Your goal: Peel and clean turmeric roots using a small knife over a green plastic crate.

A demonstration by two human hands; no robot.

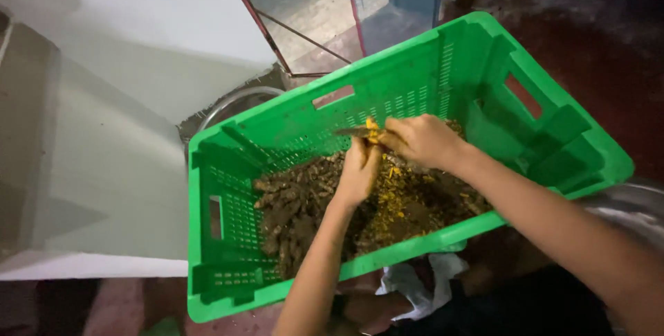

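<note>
Above the green crate [290, 128], we are holding a yellow root [372, 130] in our left hand [360, 170], while our right hand [422, 139] is gripping a knife [353, 132] against it. We are keeping the blade away from our fingers. Muddy roots [297, 204] and yellow peels [401, 201] are lying below, a white cloth [422, 280] nearby.

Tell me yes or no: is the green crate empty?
No: the green crate holds a heap of brown roots and yellow peelings, over which the left hand and right hand work.
</note>
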